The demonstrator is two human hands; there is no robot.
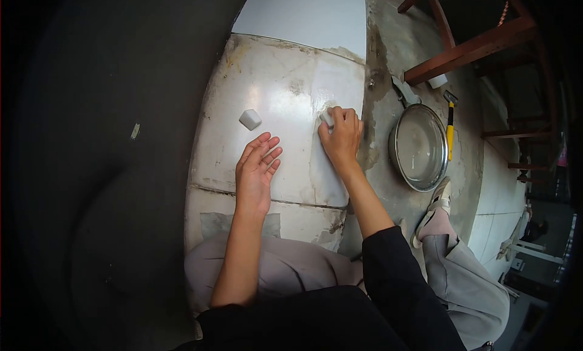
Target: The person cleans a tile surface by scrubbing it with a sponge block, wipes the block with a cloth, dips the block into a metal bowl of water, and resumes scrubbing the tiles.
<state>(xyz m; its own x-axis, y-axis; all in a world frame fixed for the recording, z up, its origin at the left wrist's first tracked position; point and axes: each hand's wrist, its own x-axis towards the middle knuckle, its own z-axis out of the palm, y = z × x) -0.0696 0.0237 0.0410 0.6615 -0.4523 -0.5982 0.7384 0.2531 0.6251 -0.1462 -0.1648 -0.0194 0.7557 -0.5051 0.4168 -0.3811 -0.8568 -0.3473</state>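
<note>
My right hand (344, 138) is closed around a small whitish block (327, 117), pressed against the white tiled surface (285, 144) near its right edge. The fingers hide much of this block, and the tile around it looks wet. My left hand (256, 172) hovers over the tile with fingers loosely spread and nothing in them. Just beyond its fingertips lies a second block (250, 119), pale grey-white with angular faces, apart from the hand.
On the floor to the right stands a metal basin (420, 147) of liquid. Beside it lie a yellow-and-black handled tool (450, 126) and a grey cloth-like piece (405, 91). Reddish wooden furniture legs (470, 50) rise at upper right. A dark wall (121, 187) borders the left.
</note>
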